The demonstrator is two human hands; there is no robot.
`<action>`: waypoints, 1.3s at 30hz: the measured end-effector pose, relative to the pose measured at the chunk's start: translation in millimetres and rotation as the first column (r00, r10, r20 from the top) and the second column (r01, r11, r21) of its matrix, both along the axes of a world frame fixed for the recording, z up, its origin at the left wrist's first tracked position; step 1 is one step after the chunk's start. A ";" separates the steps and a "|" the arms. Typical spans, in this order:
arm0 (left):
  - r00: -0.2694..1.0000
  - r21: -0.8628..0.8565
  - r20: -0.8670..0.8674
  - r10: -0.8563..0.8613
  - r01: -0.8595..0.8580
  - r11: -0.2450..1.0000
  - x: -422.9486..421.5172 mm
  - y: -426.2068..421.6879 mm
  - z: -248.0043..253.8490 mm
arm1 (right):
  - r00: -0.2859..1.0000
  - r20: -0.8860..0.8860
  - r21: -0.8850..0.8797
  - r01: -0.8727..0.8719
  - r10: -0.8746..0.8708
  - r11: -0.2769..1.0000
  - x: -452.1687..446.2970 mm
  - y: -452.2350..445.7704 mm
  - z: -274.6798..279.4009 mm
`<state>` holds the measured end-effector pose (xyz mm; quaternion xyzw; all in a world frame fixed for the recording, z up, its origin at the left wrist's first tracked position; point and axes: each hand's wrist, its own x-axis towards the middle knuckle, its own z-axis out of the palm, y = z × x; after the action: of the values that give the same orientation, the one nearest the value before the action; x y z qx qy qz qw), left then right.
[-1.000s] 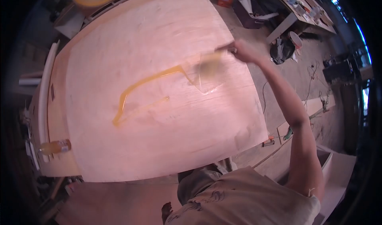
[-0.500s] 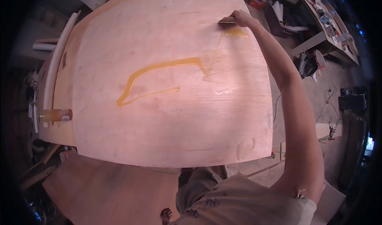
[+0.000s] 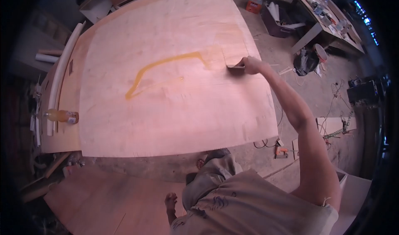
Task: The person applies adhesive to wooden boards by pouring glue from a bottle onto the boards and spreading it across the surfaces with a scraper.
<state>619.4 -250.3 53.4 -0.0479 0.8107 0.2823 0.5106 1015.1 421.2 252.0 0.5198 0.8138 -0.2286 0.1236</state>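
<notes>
My right hand is closed around a flat spreader and holds its edge on the right part of a big pale plywood sheet. A thick curved line of yellow glue-like liquid lies on the sheet, left of the spreader. Around the tool, the surface carries only a thin yellow smear. My left hand hangs low beside my body, away from the sheet. Its fingers are loosely bent with gaps between them, and nothing shows in it.
A bottle of amber liquid lies on its side at the sheet's left edge, near a long white tube. On the right stands a cluttered workbench. An orange tool and cables are on the floor; another board is below.
My right hand has drawn the spreader from the far right corner back toward me. The yellow puddle there is now spread thin. My left hand shows higher in view.
</notes>
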 end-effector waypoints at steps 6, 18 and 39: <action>0.975 0.162 -0.057 -0.214 0.221 0.962 -48.5 12.9 -45.9 | 0.999 -0.025 -0.060 0.026 -0.028 0.998 20.9 -133.8 0.6; 0.897 0.271 0.019 -0.442 0.421 0.866 25.5 59.7 -126.0 | 0.999 -0.017 -0.070 0.031 -0.032 0.997 41.9 -318.2 13.3; 0.985 -0.117 0.106 0.134 -0.122 0.986 344.2 37.3 -16.7 | -0.484 -0.399 -0.482 -0.612 -0.779 0.627 234.5 -87.1 -2.5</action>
<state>963.6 -213.0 36.7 -0.1440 0.7898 0.2663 0.5334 1249.7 334.1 249.5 0.0246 0.1847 -0.8608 -0.4736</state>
